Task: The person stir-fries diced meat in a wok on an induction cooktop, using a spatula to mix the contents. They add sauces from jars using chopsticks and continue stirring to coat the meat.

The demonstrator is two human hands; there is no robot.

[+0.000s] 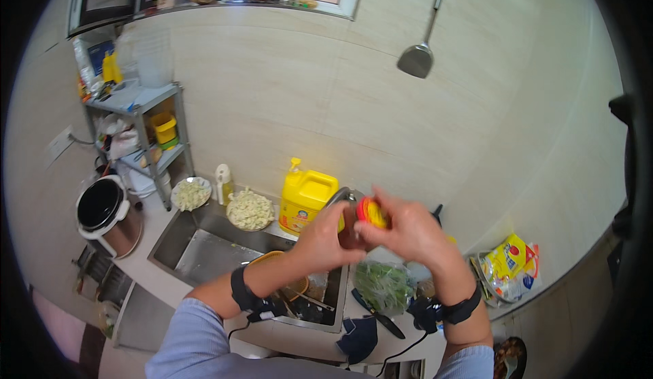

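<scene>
My right hand (410,228) grips a small container with a red and yellow lid (371,212), held up above the right end of the sink. Facing it, my left hand (326,236) is curved round the container's other side; its fingertips come close to it, but whether they touch is unclear. Behind my left hand stands a yellow pump jug (306,195), beside the faucet (346,195). Below my hands lie leafy greens in a clear plastic bag (385,284) on the counter. A knife (387,324) lies just in front of the bag.
The steel sink (173,256) holds a yellow basket (278,259) and utensils. Behind it are a plate (191,194) and a bowl (250,209) of chopped pale vegetable. An electric cooker (109,215) stands left, below a shelf rack (137,108). Dark blue cloth (358,338) lies near the front edge.
</scene>
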